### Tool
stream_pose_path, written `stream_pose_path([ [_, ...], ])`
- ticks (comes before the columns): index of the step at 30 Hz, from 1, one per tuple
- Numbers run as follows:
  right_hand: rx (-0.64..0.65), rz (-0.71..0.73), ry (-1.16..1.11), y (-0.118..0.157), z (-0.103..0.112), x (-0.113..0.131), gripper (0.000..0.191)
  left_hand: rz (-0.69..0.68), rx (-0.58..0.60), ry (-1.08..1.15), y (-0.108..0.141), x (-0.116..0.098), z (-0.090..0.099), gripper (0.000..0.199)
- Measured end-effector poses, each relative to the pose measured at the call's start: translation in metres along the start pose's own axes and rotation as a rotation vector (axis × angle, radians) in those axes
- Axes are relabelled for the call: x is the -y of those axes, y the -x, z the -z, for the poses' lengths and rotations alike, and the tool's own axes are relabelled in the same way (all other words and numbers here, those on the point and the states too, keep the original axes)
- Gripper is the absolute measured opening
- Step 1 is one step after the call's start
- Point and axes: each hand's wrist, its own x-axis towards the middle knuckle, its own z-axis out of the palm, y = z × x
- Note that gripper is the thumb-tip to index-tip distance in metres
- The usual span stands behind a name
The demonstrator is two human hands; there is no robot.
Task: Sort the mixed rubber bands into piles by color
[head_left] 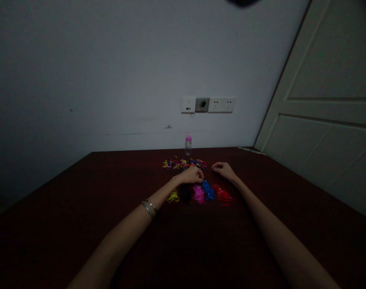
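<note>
My left hand (pixel 192 175) reaches over the sorted piles, its fingers closed and pointing down at the top edge of a blue pile of small rubber bands (pixel 208 190). Whatever is in its fingertips is too small to see. My right hand (pixel 224 170) rests on the table, fingers curled together, just right of a mixed heap of coloured rubber bands (pixel 183 163); anything in its pinch is hidden. Beside the blue pile lie pink rubber bands (pixel 198 194) and red rubber bands (pixel 222 194). Further left are a dark pile (pixel 186 194) and yellow rubber bands (pixel 173 196).
A small clear bottle with a pink top (pixel 188 145) stands behind the mixed heap, near the wall. The dark red table (pixel 80 200) meets that wall, which carries sockets (pixel 220 105). A flat strip (pixel 251 151) lies at the back right, by a white panelled door (pixel 327 104).
</note>
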Motion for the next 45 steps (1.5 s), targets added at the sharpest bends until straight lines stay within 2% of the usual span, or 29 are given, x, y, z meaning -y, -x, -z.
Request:
stream_pose_path([
  [4, 0.009, 0.004, -0.005, -0.001, 0.0, -0.002, 0.02, 0.029, -0.062, 0.092, 0.007, 0.012, 0.014, 0.023],
  [7, 0.003, 0.014, 0.008, -0.001, 0.0, -0.004, 0.02, 0.071, -0.165, 0.141, 0.016, 0.03, 0.03, 0.021],
  [10, -0.002, 0.037, 0.028, -0.001, 0.0, -0.003, 0.02, 0.118, -0.286, 0.196, 0.029, 0.059, 0.048, 0.022],
  [12, 0.001, 0.053, 0.045, -0.001, -0.001, -0.002, 0.019, 0.194, -0.374, 0.227, 0.04, 0.081, 0.059, 0.024],
  [15, 0.015, 0.064, 0.084, -0.001, -0.002, -0.002, 0.019, 0.276, -0.553, 0.315, 0.056, 0.112, 0.073, 0.024],
  [19, 0.047, 0.097, 0.152, -0.001, -0.003, 0.0, 0.022, 0.365, -0.775, 0.447, 0.073, 0.14, 0.08, 0.028],
  [22, 0.066, 0.088, 0.256, 0.001, -0.004, 0.007, 0.023, 0.44, -0.883, 0.51, 0.079, 0.151, 0.078, 0.029],
  [27, 0.087, 0.053, 0.43, 0.006, -0.007, 0.026, 0.025, 0.492, -0.929, 0.524, 0.08, 0.162, 0.072, 0.03],
  [33, 0.092, 0.064, 0.632, 0.013, -0.014, 0.043, 0.027, 0.447, -0.915, 0.494, 0.08, 0.164, 0.069, 0.026],
  [45, 0.024, 0.102, 0.625, 0.017, -0.026, 0.044, 0.018, 0.401, -0.878, 0.445, 0.083, 0.167, 0.064, 0.026],
])
